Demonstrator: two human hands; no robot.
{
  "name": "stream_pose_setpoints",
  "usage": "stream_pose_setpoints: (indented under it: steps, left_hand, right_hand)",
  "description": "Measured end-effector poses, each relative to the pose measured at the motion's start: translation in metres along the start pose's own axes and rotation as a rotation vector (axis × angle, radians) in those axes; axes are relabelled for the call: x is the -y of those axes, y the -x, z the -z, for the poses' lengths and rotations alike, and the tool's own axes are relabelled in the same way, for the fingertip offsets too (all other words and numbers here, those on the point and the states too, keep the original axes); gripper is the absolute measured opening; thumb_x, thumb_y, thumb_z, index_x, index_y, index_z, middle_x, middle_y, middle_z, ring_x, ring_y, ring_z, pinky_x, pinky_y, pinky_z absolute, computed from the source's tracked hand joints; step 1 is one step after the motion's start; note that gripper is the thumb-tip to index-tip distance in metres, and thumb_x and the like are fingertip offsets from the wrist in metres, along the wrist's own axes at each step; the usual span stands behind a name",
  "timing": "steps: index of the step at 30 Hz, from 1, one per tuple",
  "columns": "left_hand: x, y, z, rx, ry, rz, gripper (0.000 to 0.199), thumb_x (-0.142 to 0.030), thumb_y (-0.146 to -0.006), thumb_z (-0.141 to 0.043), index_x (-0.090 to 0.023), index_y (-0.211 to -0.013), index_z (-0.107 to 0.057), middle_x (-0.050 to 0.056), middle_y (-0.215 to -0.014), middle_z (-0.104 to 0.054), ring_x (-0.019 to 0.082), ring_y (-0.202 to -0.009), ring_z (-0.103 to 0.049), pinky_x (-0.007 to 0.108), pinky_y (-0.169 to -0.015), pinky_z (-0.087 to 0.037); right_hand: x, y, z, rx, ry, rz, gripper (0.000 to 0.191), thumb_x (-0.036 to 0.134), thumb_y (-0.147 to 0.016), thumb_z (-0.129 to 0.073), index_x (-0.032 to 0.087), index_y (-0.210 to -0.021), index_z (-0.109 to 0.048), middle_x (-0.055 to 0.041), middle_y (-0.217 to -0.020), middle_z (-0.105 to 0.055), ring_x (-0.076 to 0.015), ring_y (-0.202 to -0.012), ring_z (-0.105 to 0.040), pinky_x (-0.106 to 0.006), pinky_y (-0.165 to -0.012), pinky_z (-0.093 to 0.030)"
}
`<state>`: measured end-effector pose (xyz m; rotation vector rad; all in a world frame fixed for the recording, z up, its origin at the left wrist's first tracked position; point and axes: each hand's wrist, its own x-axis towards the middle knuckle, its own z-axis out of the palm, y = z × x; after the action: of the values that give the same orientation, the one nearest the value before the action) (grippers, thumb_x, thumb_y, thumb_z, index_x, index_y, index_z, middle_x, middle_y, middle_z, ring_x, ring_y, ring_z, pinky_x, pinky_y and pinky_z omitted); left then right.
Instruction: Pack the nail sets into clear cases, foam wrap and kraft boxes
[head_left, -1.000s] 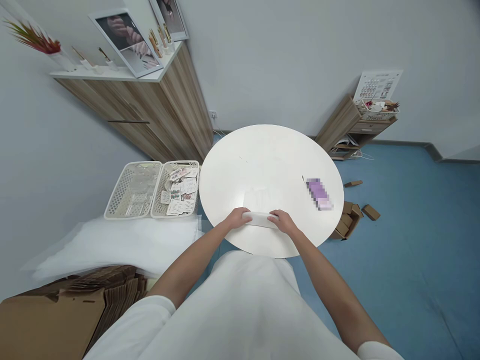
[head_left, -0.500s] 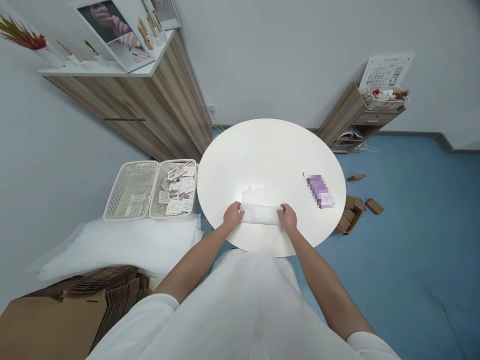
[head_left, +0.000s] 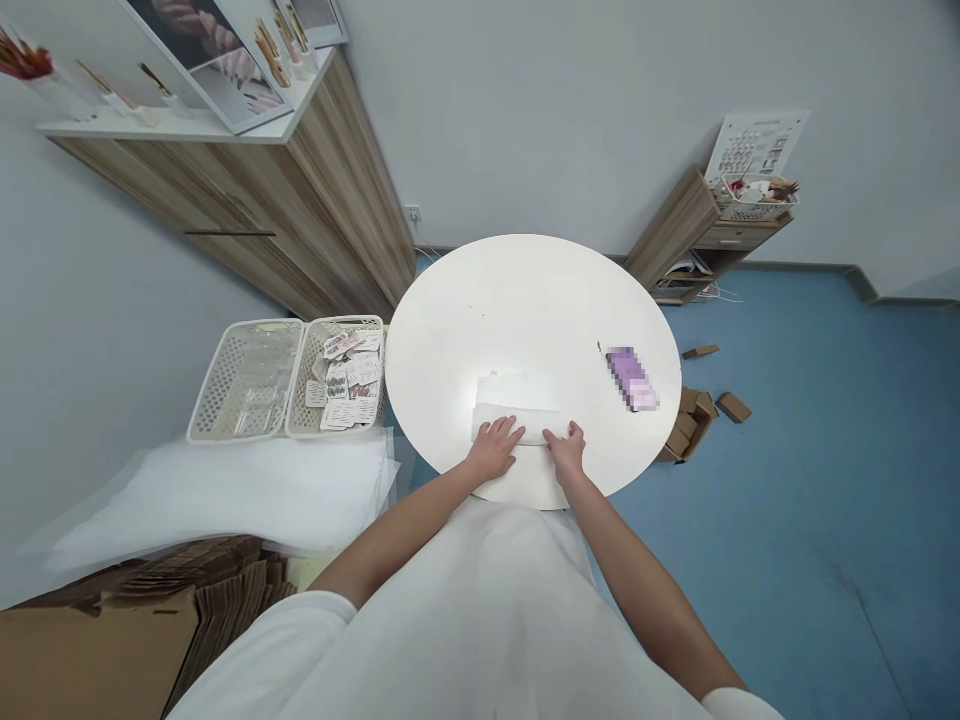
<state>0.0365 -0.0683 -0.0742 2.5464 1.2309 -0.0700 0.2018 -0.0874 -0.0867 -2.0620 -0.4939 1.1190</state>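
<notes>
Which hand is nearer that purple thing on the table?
Right. Your right hand lies left of the purple thing; your left hand is farther left, on the white strip.

Two hands, one table, two cabinets, three white baskets (two adjoining, one apart)

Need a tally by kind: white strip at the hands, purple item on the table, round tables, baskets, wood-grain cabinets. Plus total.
White strip: 1
Purple item, pixelated: 1
Round table: 1
Baskets: 3 (far-left basket, card-filled basket, small basket)
Wood-grain cabinets: 2 (large cabinet, small cabinet)
Total: 8
</notes>
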Motion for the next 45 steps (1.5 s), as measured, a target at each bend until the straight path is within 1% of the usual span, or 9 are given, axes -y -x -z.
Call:
stream_pose_setpoints:
  steps: [3,6,11,16,21,27,32,38,45]
  left_hand:
    - [0.002,0.0,-0.001,0.017,-0.012,-0.011,0.059,-0.03,-0.074,-0.051,-0.026,-0.129,-0.03,0.009,-0.138,-0.029,0.027,-0.124,-0.026,0.044,-0.094,-0.025]
    - [0.002,0.0,-0.001,0.03,0.003,-0.002,0.062,-0.029,-0.073,-0.053,-0.026,-0.13,-0.029,0.01,-0.139,-0.028,0.028,-0.125,-0.024,0.045,-0.095,-0.024]
    - [0.001,0.004,0.001,-0.001,0.086,-0.017,0.071,-0.028,-0.069,-0.059,-0.031,-0.132,-0.026,0.009,-0.141,-0.025,0.029,-0.127,-0.022,0.047,-0.098,-0.02]
    - [-0.003,0.006,-0.002,-0.019,0.171,-0.026,0.069,-0.029,-0.065,-0.065,-0.034,-0.127,-0.034,0.008,-0.143,-0.019,0.032,-0.13,-0.016,0.051,-0.1,-0.013]
    - [-0.002,0.005,-0.005,-0.005,0.23,-0.025,0.061,-0.034,-0.066,-0.062,-0.026,-0.123,-0.04,0.01,-0.142,-0.022,0.03,-0.13,-0.015,0.05,-0.101,-0.011]
    - [0.003,0.016,-0.001,-0.072,0.253,-0.048,0.07,-0.035,-0.073,-0.052,-0.023,-0.134,-0.019,0.011,-0.144,-0.015,0.026,-0.13,-0.019,0.045,-0.103,-0.012]
    - [0.007,0.016,-0.006,-0.036,0.174,-0.068,0.072,-0.028,-0.07,-0.055,-0.026,-0.134,-0.022,0.009,-0.142,-0.024,0.028,-0.13,-0.018,0.05,-0.102,-0.008]
    - [0.012,0.018,-0.009,-0.008,0.171,-0.082,0.066,-0.025,-0.069,-0.056,-0.026,-0.13,-0.032,0.008,-0.142,-0.025,0.029,-0.13,-0.017,0.049,-0.102,-0.009]
    - [0.014,0.018,0.004,0.054,0.229,-0.065,0.063,-0.027,-0.068,-0.058,-0.026,-0.126,-0.035,0.007,-0.142,-0.024,0.028,-0.13,-0.018,0.044,-0.101,-0.019]
  right_hand:
    - [0.017,-0.012,-0.008,-0.042,-0.037,-0.05,0.089,0.041,-0.055,-0.068,0.023,-0.13,-0.025,-0.0123,-0.138,-0.022,-0.0214,-0.112,-0.046,-0.027,-0.079,-0.049]
    - [0.025,-0.019,-0.01,0.047,-0.036,-0.047,0.087,0.038,-0.055,-0.069,0.02,-0.129,-0.027,-0.0145,-0.133,-0.033,-0.0213,-0.106,-0.051,-0.027,-0.073,-0.05]
    - [0.032,-0.021,-0.003,0.289,0.039,0.045,0.036,0.031,-0.062,-0.062,0.015,-0.094,-0.056,-0.0092,-0.093,-0.062,-0.0179,-0.077,-0.06,-0.026,-0.059,-0.049]
    - [0.038,-0.015,-0.002,0.326,0.129,0.138,0.02,0.029,-0.065,-0.054,0.017,-0.081,-0.054,-0.0026,-0.076,-0.061,-0.0131,-0.065,-0.057,-0.024,-0.054,-0.048]
    - [0.041,-0.009,-0.02,0.41,0.226,0.185,0.014,0.025,-0.066,-0.051,0.018,-0.078,-0.054,0.0011,-0.064,-0.057,-0.0109,-0.055,-0.054,-0.024,-0.054,-0.047]
    - [0.04,-0.007,-0.026,0.466,0.265,0.189,0.025,0.019,-0.069,-0.045,0.016,-0.092,-0.054,-0.0039,-0.078,-0.061,-0.0123,-0.065,-0.059,-0.025,-0.06,-0.05]
    - [0.042,-0.004,-0.015,0.527,0.288,0.219,0.028,0.021,-0.073,-0.045,0.015,-0.098,-0.055,-0.0044,-0.085,-0.061,-0.0121,-0.071,-0.06,-0.026,-0.067,-0.05]
    - [0.022,0.003,0.006,0.283,0.6,0.53,0.041,0.026,-0.076,-0.045,0.02,-0.116,-0.047,-0.0072,-0.109,-0.052,-0.0132,-0.073,-0.056,-0.032,-0.077,-0.046]
    - [-0.005,0.018,-0.02,0.25,0.895,0.737,0.053,0.027,-0.082,-0.038,0.022,-0.133,-0.025,-0.0128,-0.134,-0.029,-0.0253,-0.112,-0.041,-0.037,-0.081,-0.043]
